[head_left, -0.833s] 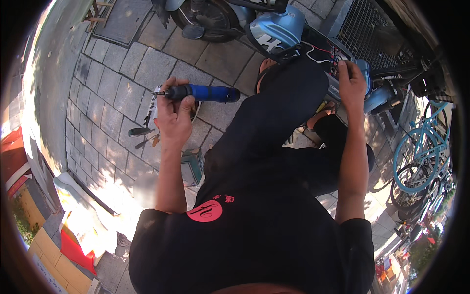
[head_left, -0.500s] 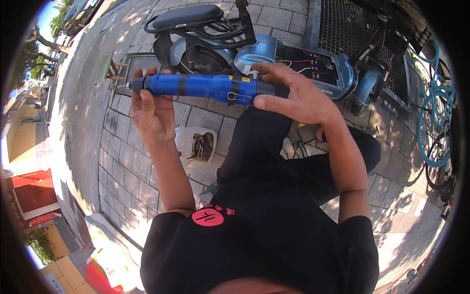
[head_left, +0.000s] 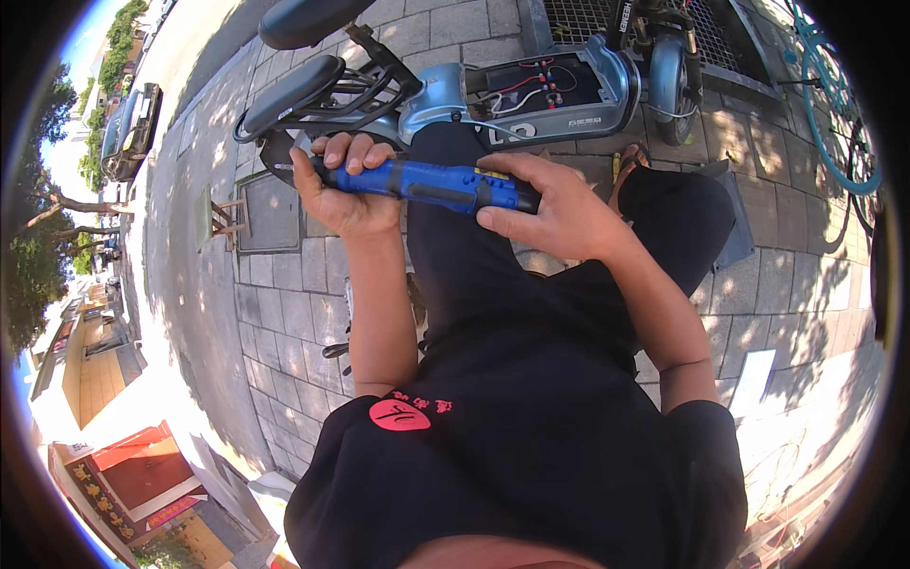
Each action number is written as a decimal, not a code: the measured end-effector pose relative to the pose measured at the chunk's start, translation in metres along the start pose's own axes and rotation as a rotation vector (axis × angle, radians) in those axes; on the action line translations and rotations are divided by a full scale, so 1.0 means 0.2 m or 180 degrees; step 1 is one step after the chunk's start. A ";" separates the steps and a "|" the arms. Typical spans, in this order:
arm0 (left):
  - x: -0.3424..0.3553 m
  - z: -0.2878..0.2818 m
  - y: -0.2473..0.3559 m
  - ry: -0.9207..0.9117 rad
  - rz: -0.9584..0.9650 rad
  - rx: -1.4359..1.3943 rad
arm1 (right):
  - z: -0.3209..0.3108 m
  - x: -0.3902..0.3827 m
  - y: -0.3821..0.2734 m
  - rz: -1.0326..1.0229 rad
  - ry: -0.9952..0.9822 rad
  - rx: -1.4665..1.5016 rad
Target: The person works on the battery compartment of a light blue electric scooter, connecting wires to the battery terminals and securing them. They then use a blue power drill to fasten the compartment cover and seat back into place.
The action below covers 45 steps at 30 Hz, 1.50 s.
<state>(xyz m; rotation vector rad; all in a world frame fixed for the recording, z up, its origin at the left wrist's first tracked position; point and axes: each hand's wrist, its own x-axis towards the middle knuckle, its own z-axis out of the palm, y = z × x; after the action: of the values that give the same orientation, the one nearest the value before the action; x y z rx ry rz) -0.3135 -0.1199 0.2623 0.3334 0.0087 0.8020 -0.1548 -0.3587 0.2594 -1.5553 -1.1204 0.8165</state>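
A blue-and-black cylindrical electric screwdriver lies crosswise over my legs, held in both hands. My left hand is closed round its front end, fingers over the top, with the bit poking out to the left. My right hand grips the rear end, thumb below and fingers over it. Beyond them stands a light-blue electric scooter with its floorboard compartment uncovered, showing red and white wires and several small terminals.
A metal grate is behind the scooter's front wheel. A turquoise bicycle stands at the right, a small wooden stool at the left. Partly hidden tools lie beside my left forearm. A parked car is along the street.
My right hand left the scooter's wiring and took hold of the screwdriver alongside my left. My left fingers have since wrapped further over the tool. The view has swung, bringing more street in.
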 end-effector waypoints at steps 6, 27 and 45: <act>0.07 0.02 -0.05 -0.0251 -0.0218 0.0090 | -0.10 -0.01 0.09 0.0257 -0.0488 0.0898; 0.11 -0.10 -0.16 -0.0209 -0.0889 0.0079 | 0.00 -0.18 0.26 0.0106 0.0067 0.0405; 0.17 -0.16 -0.25 -0.0165 -0.0950 0.0273 | 0.00 -0.07 0.27 0.1134 0.0315 0.1231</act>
<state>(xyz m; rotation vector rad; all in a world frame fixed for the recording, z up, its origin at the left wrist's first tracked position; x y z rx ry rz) -0.2594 -0.1195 0.2215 0.4229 0.0434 0.4978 -0.1454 -0.3742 0.2061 -1.4612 -0.5744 1.1071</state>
